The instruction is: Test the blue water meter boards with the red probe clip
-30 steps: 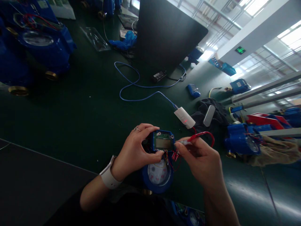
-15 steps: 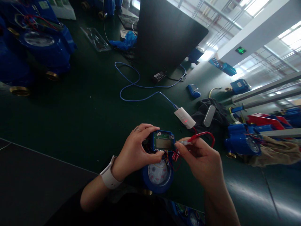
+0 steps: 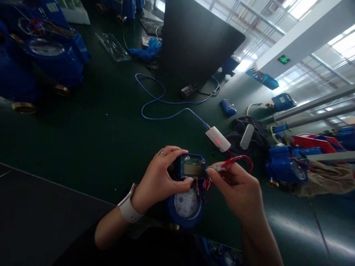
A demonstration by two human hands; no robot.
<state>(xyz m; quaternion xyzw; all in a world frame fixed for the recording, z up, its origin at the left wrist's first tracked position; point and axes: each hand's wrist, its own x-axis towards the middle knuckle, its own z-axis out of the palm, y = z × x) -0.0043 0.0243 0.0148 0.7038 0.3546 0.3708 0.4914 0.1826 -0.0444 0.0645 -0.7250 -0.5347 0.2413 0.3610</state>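
Observation:
My left hand [image 3: 159, 175] grips the left side of a blue-framed circuit module [image 3: 193, 169] with a small display, thumb below and fingers above. Under it sits a blue round meter [image 3: 187, 205] with a clear dial, and thin coloured wires run between the two. At the module's right edge my right hand [image 3: 235, 184] pinches a white connector [image 3: 218, 168] on a red cable [image 3: 241, 158]. Whether its tip touches the board is too small to tell. The red cable leads to a white box [image 3: 218, 139] with red lights.
A blue cable [image 3: 166, 118] loops over the green table [image 3: 97, 140] behind my hands. A large dark screen [image 3: 199, 40] stands at the back. Blue meters [image 3: 55, 55] are at the left, another [image 3: 287, 164] at the right. A grey device [image 3: 247, 136] lies on dark cloth.
The red lights on the white box look brighter and larger. Both hands and the module hold their positions.

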